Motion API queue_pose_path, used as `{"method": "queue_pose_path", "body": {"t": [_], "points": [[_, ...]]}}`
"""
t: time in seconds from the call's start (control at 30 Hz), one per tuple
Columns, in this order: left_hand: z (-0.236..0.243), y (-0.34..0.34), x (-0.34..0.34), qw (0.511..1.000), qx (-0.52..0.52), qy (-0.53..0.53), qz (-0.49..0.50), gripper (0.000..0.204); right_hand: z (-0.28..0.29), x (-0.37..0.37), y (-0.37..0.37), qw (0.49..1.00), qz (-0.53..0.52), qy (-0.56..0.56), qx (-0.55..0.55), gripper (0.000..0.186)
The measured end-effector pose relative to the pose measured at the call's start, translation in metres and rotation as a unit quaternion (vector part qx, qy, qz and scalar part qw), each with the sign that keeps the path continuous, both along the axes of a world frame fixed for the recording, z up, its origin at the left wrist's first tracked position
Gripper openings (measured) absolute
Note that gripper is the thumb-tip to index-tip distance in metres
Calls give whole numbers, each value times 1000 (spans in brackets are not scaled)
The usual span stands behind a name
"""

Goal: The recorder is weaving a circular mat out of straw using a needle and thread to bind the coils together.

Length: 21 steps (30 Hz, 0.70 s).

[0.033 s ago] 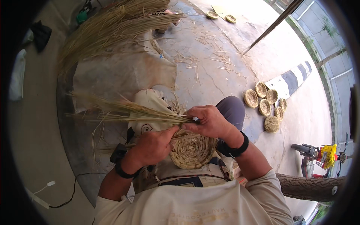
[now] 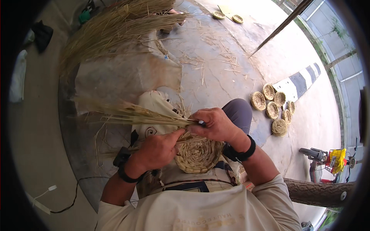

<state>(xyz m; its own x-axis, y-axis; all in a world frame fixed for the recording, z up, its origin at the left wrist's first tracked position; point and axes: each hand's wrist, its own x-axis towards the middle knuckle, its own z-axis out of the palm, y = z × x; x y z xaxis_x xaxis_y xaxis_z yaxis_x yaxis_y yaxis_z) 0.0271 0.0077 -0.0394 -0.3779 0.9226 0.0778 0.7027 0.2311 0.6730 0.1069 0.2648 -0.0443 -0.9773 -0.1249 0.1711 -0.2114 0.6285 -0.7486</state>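
A round coiled straw basket (image 2: 198,156) rests in my lap, its ringed face toward me. Along its far edge lies a bundle of long straw stalks (image 2: 150,114), whose loose ends fan out to the left over my knee and blur there. My right hand (image 2: 216,125) pinches the bundle near its right end; a small dark and pale object shows between thumb and forefinger, too small to name. My left hand (image 2: 160,148) is closed at the basket's far left edge, with its forefinger pressed to the straw where the bundle meets the coil. Its other fingertips are hidden.
A large heap of straw (image 2: 119,30) lies at the far left beside a brown sheet (image 2: 127,79). Several small straw baskets (image 2: 272,110) sit on the right, near a black-and-white striped block (image 2: 300,81). A log (image 2: 316,190) and a parked bike (image 2: 318,156) stand at right.
The loose left ends of the straw bundle have shifted slightly and blur more. Both hands and the basket stay in nearly the same place.
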Motion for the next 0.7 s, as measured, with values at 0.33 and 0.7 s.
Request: {"method": "queue_pose_path", "body": {"t": [0.33,0.7], "points": [[12,-10,-9,998,-4,51,25,61,-3,1,0,999,-4,22,41,15],[29,1,-33,987,-39,153,42,29,-1,-3,-3,999,-7,-22,28,16]]}}
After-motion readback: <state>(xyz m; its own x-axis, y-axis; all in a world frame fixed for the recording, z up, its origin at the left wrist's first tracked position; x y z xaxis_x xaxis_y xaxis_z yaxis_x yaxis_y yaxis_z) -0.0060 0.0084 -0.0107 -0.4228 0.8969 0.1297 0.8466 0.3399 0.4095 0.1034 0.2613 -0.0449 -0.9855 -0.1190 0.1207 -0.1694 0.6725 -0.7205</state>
